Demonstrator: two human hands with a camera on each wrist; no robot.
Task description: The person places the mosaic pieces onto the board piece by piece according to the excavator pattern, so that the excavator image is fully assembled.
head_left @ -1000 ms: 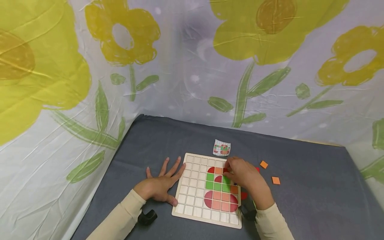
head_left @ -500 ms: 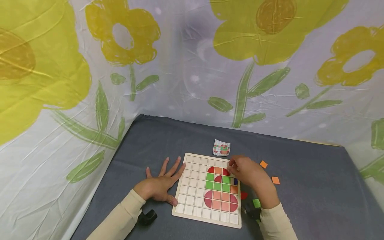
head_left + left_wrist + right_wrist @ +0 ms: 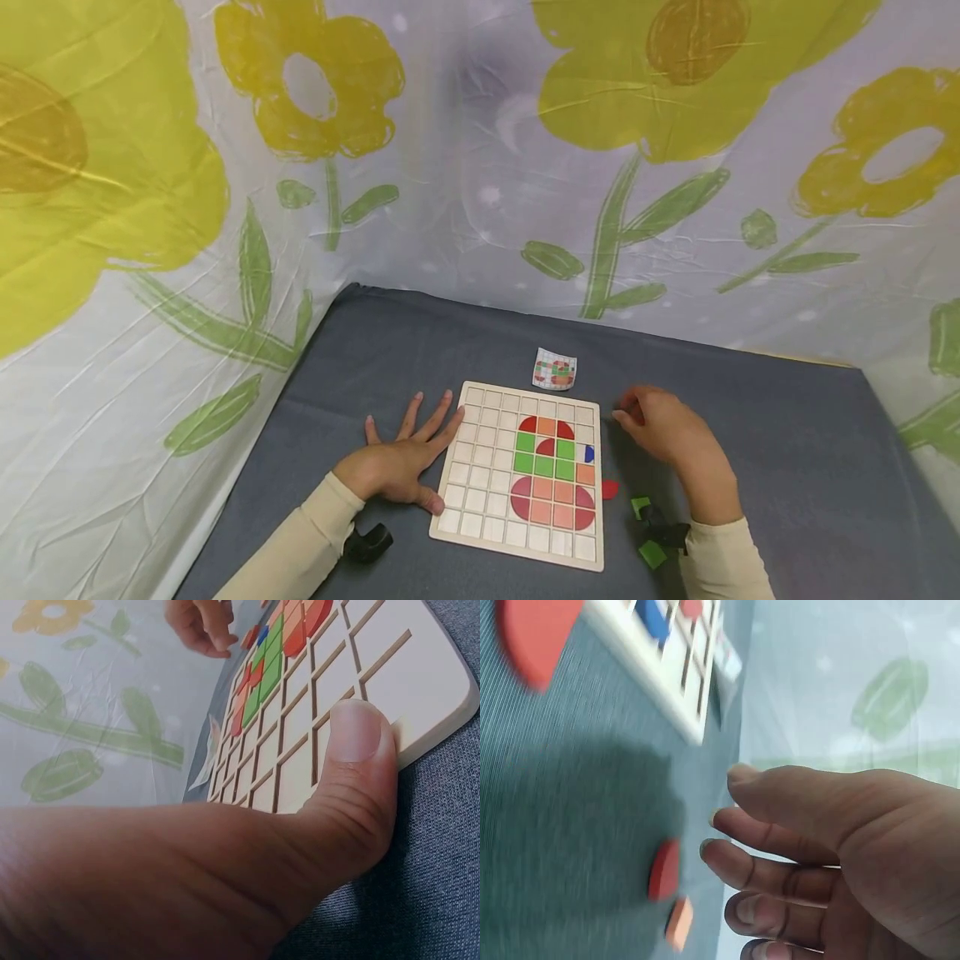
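A square wooden grid board [image 3: 480, 458] lies on the table, with red, orange, green and blue tiles in its right half. My left hand [image 3: 393, 471] is spread beside its left edge. In the left wrist view, the thumb [image 3: 356, 739] rests on the board's rim. My right hand [image 3: 663, 425] is off the board's right side, fingers loosely bent. Nothing shows between its thumb and fingers in the right wrist view. Close by that hand, a rounded red tile [image 3: 664, 870] and an orange tile [image 3: 679, 924] lie on the cloth; the hand covers them in the head view.
A small printed card [image 3: 555, 370] with a coloured tile pattern lies behind the board. Another red tile [image 3: 611, 489] touches the board's right edge. Green tiles [image 3: 652, 553] lie near the right wrist camera [image 3: 663, 529]. A flowered curtain [image 3: 450, 208] surrounds the table.
My right hand has moved off the board's upper right to the table at the right, uncovering the red rounded tile and blue tile there. My left hand has stayed in place.
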